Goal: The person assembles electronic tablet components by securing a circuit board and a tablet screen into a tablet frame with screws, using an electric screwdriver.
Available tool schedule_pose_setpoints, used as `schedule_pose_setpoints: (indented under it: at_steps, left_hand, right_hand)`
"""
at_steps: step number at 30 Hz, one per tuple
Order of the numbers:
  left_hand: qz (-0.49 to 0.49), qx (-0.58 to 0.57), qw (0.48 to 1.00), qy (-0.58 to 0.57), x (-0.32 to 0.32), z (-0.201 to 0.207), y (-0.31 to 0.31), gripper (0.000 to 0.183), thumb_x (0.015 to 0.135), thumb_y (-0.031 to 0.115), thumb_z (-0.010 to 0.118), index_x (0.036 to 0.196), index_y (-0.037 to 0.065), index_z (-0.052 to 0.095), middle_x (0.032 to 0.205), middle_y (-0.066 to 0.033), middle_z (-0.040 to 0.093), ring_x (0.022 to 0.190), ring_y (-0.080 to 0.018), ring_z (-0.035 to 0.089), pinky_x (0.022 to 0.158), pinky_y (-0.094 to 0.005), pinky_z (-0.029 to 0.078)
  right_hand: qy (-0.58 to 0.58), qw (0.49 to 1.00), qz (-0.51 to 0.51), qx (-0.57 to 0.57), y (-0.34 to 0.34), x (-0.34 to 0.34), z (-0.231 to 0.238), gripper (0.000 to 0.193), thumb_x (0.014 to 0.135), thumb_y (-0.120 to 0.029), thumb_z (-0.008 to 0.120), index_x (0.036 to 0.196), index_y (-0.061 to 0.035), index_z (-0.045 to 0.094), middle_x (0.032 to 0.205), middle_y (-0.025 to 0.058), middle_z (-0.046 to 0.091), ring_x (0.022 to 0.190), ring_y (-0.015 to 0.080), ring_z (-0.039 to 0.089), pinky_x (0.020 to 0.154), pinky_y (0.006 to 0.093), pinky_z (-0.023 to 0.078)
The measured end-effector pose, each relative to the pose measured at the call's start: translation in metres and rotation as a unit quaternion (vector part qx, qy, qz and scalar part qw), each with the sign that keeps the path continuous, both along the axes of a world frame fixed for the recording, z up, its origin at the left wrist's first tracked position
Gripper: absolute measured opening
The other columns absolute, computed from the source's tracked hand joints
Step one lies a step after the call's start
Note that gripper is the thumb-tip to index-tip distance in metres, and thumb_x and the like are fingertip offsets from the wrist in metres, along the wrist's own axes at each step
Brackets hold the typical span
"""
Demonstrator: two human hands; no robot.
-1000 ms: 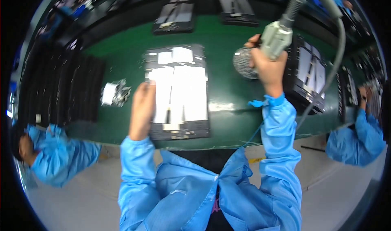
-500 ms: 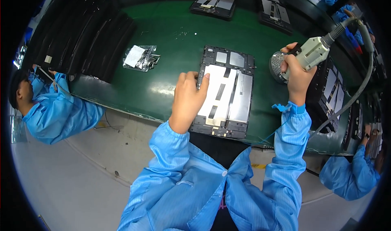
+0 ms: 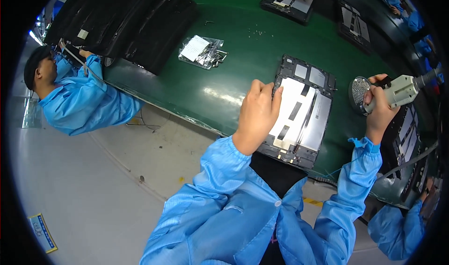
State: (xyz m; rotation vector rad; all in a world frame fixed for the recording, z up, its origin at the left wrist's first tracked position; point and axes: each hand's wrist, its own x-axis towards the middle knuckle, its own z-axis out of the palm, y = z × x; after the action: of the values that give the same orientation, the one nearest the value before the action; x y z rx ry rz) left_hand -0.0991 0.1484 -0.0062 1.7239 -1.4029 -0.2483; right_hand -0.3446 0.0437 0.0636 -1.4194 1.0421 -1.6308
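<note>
My left hand (image 3: 257,120) grips the left edge of a tablet with its back off (image 3: 292,108), fingers curled at the rim and thumb over the silvery battery area. The tablet lies on the green mat, black frame and dark strips showing. In my right hand (image 3: 381,110) is a grey-beige electric screwdriver (image 3: 400,94) with a thick cable. Its tip is hidden behind my fingers. Just left of that hand sits a round dish of tiny metal pieces (image 3: 360,94); whether the tool touches them cannot be made out.
A clear bag of small metal parts (image 3: 203,52) lies on the green table (image 3: 220,96). Long black stacked trays (image 3: 135,26) stand at left. Other opened tablets (image 3: 287,3) lie at the far side, another (image 3: 406,134) at right. A co-worker (image 3: 75,92) works at left.
My view has turned left, so the table and both hands appear farther right and lower. The left hand keeps its hold on the tablet; the right stays by the dish with the screwdriver.
</note>
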Motion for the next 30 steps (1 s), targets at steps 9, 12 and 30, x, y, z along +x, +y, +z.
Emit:
schedule_pose_setpoints:
  at_steps: [9,12,30]
  left_hand:
    - [-0.096,-0.020,0.962,-0.255,0.191,0.015,-0.053,0.013,0.081,0.016,0.074,0.093,0.012,0.075,0.087,-0.0085,0.063,0.085,-0.0306,0.059,0.075,-0.0410,0.048]
    - [-0.157,0.033,0.937,-0.311,0.207,0.014,-0.074,0.013,0.081,0.023,0.075,0.093,0.018,0.075,0.090,-0.0058,0.063,0.086,-0.0291,0.059,0.075,-0.0395,0.048]
    - [-0.232,0.076,0.966,-0.088,0.233,0.025,-0.105,0.020,0.100,0.019,0.056,0.107,0.000,0.060,0.113,-0.0066,0.061,0.108,-0.0165,0.056,0.097,-0.0277,0.040]
  right_hand:
    - [0.005,1.000,0.011,-0.010,0.004,0.001,-0.004,0.024,0.078,0.008,0.056,0.102,0.0068,0.061,0.089,0.0146,0.066,0.054,0.0117,0.055,0.050,0.0248,0.044]
    - [0.006,1.000,0.010,-0.008,0.005,0.003,-0.005,0.023,0.079,0.008,0.057,0.101,0.0067,0.061,0.089,0.0139,0.066,0.054,0.0118,0.055,0.050,0.0246,0.044]
    - [0.008,0.997,-0.057,-0.051,-0.027,-0.040,-0.004,0.013,0.081,0.002,0.060,0.093,0.0014,0.065,0.074,0.0071,0.066,0.048,0.0099,0.055,0.043,0.0238,0.044]
